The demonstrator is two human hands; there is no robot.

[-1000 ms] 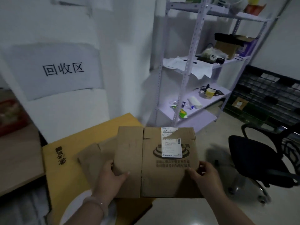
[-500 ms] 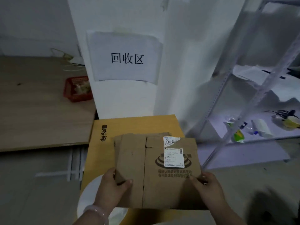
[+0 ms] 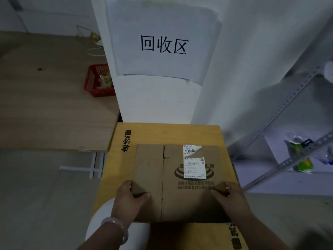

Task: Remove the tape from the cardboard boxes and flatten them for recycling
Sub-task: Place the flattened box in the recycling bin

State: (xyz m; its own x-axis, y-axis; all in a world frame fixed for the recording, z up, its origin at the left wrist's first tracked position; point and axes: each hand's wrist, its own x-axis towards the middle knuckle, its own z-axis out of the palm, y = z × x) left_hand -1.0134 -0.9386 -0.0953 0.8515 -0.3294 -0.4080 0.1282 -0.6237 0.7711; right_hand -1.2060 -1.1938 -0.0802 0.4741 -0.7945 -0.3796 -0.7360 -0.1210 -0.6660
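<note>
A flattened brown cardboard box [image 3: 180,184] with a torn white shipping label [image 3: 193,163] lies low over a larger flat yellow carton [image 3: 167,134] at the foot of a white pillar. My left hand [image 3: 128,201] grips the box's left edge, thumb on top. On the right edge my right hand [image 3: 230,199] holds it the same way. A pale bangle sits on my left wrist.
A paper sign [image 3: 162,44] with black characters hangs on the pillar. A wooden table [image 3: 45,105] with a red basket [image 3: 98,82] stands to the left. A white metal shelf rack [image 3: 292,150] with small items is on the right. Something round and white [image 3: 100,221] lies under my left arm.
My view has swung left and down from the shelf and chair towards the pillar. Both hands have carried the flattened box forward over the yellow carton, and its loose left flap has folded in.
</note>
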